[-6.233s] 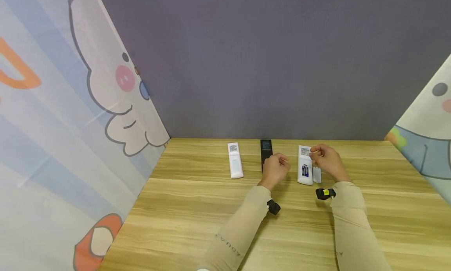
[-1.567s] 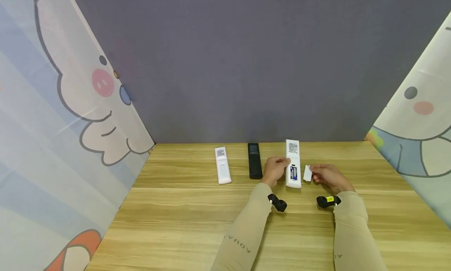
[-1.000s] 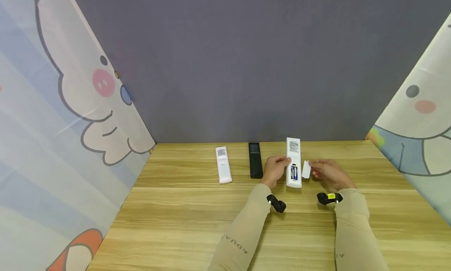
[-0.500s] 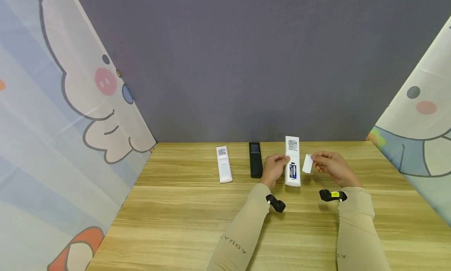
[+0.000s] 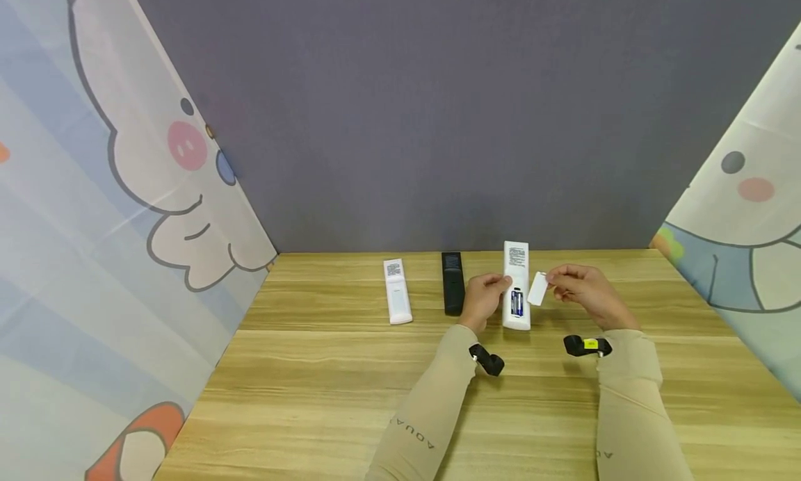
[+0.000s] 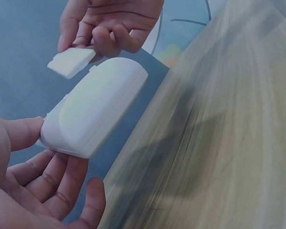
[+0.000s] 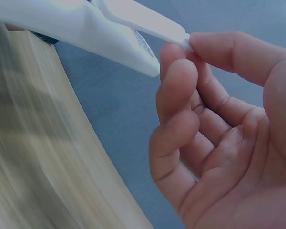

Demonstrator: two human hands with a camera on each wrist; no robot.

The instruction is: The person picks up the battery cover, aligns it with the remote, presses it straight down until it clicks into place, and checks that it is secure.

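My left hand [image 5: 483, 300] grips a white remote control [image 5: 516, 258] by its left side, thumb on the back face. Its battery compartment is uncovered, and two blue batteries [image 5: 516, 304] lie inside. The left wrist view shows the remote [image 6: 95, 105] held off the table. Between thumb and fingertips my right hand [image 5: 588, 293] pinches the white battery cover [image 5: 537, 288], tilted just right of the compartment. In the right wrist view the cover [image 7: 143, 20] overlaps the remote [image 7: 76, 28]; whether they touch I cannot tell.
Back side up on the wooden table [image 5: 325, 384] lie a black remote [image 5: 453, 286], close left of my left hand, and another white remote [image 5: 398, 293] farther left. A grey panel [image 5: 425, 119] rises along the table's back edge.
Earlier the cover lay on the table beside the remote and both hands held nothing. The left hand has since taken the remote; the right has picked up the cover and brought it left.
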